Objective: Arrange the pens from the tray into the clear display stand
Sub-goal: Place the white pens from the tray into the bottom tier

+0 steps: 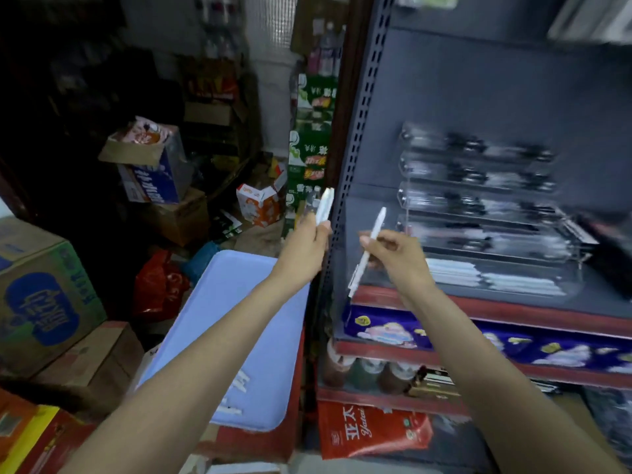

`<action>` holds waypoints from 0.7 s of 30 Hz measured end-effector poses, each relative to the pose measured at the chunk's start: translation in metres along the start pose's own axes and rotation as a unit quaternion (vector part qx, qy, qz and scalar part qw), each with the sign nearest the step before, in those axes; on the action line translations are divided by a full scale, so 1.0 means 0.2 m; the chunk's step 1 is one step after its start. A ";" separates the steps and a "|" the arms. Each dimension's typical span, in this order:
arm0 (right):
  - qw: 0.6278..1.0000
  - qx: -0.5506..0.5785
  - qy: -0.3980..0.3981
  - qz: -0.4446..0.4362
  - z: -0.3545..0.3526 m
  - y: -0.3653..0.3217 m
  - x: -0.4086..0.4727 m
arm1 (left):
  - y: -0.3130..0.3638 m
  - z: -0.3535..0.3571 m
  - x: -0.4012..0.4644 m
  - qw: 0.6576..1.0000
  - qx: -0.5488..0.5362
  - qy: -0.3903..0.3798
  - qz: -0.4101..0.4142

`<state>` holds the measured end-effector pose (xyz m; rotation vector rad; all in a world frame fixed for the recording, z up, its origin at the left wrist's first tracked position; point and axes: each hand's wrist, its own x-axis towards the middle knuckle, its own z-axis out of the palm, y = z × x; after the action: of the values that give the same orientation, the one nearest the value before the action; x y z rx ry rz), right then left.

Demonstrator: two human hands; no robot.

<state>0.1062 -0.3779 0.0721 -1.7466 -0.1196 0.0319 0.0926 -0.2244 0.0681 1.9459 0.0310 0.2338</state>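
Pens are in both hands. The right hand (pixel 396 258) pinches a single white pen (pixel 367 254) between thumb and fingers, its grip closed around the middle of the barrel; the pen slants with its tip up toward the shelf and its clip end low, near the red shelf edge (pixel 478 309). The left hand (pixel 304 248) has its grip closed on a small bundle of white pens (pixel 324 205), which stick up out of the fist just beside the perforated shelf upright (pixel 362 131).

To the right of the right hand, the clear display stand (pixel 485 206) sits on the grey shelf, its tiers stepped upward toward the back; white pens already lie in its lowest tier (pixel 492 277), and the blurred upper tiers hold dark-and-pale items that cannot be made out. Below the left forearm lies the pale blue tray (pixel 239 302), resting on a red crate, with a few white pens (pixel 236 388) left at its near end. Cardboard boxes (pixel 44 295) are stacked at the left.
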 end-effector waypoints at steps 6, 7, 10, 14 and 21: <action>0.980 0.184 0.069 -0.008 -0.54 0.01 0.02 | 0.20 0.38 0.07 0.989 0.079 -0.107 0.060; 0.976 0.204 0.075 -0.008 -0.62 0.03 0.02 | 0.23 0.44 0.08 0.988 0.076 -0.114 0.067; 0.967 0.238 0.088 0.003 -0.87 0.08 0.02 | 0.33 0.63 0.10 0.987 0.067 -0.123 0.074; 0.954 0.281 0.098 0.021 -1.12 0.14 0.04 | 0.42 0.85 0.13 0.982 0.087 -0.143 0.087; 0.992 0.093 0.088 0.010 -1.47 0.26 0.11 | 0.48 1.07 0.13 0.982 0.149 -0.098 0.066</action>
<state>0.1576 -0.6727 0.0741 -1.5570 0.0289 -0.0945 0.1480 -0.4535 0.0842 2.2642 -0.2048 0.1280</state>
